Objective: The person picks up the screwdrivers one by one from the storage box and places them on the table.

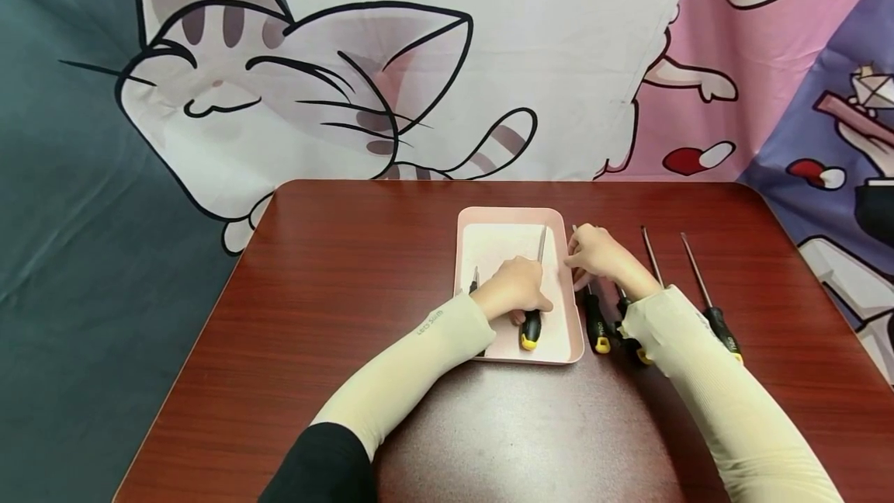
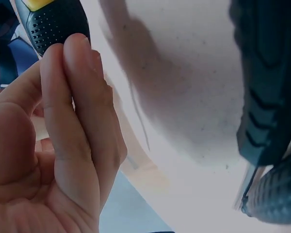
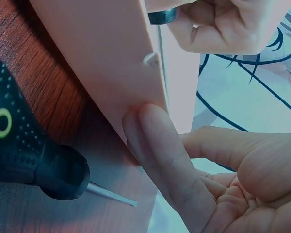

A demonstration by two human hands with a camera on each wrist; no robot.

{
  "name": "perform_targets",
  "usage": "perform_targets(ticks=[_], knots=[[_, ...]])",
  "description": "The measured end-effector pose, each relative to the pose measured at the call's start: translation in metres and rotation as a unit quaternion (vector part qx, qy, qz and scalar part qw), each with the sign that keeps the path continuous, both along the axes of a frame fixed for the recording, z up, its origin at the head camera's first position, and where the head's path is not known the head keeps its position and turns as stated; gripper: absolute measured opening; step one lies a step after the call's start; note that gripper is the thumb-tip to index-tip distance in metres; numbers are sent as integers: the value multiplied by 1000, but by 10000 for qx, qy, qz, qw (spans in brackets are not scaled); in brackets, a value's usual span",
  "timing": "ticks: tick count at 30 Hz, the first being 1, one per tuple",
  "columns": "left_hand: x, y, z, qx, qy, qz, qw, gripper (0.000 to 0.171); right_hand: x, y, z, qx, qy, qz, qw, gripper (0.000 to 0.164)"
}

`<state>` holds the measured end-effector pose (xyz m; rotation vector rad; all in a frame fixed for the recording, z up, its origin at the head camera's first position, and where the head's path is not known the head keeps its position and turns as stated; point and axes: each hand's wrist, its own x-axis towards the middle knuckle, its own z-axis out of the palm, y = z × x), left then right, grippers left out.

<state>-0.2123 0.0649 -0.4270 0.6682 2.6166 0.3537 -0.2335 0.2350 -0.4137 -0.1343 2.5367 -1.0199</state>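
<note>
Across the glossy red-brown bench (image 1: 349, 278), a shallow pink tray (image 1: 513, 214) lies with its long sides running away from me. My right grip (image 1: 597, 256) is clamped on the tray's right wall, thumb to the inside and fingers against the outer face. My left grip (image 1: 513, 284) reaches inside, thumb and fingers together on the handle of a black-and-yellow screwdriver (image 1: 531, 330). That screwdriver lies in the tray's right half, its long axis nearly parallel to the right wall: yellow butt toward me, shaft pointing away and leaning slightly right.

What the coming move turns on, I judge, is the outer screwdriver (image 1: 597, 328). It rests on the bench just beside that same wall, butt toward me, its shaft slanting away and passing behind my right grip in the head view. So my right side is nearer to it, though busy with the wall. Farther over, the rightmost screwdriver (image 1: 722, 331) lies well apart from the tray, its tip pointing away and leftward. Smallest to the eye, a black-handled tool (image 1: 474, 284) shows past my left wrist, at the tray's left; its kind I cannot tell.
</note>
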Motion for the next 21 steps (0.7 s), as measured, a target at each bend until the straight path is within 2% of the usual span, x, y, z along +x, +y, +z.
perform_targets(ticks=[4, 9, 14, 17, 21], knots=[[0, -4, 5, -50, 73, 122, 9999, 32, -1, 0, 0, 163, 8, 24, 9999, 10], [-2, -11, 10, 125, -19, 274, 9995, 32, -2, 0, 0, 225, 26, 56, 9997, 11], [-5, -21, 17, 457, -278, 424, 9977, 31, -1, -1, 1, 161, -27, 29, 9999, 11], [-5, -29, 23, 478, -158, 351, 9981, 31, 0, -1, 1, -30, -122, -19, 9999, 9], [-5, -41, 33, 321, 144, 212, 9992, 30, 2, -1, 1, -110, 29, 46, 9999, 7]])
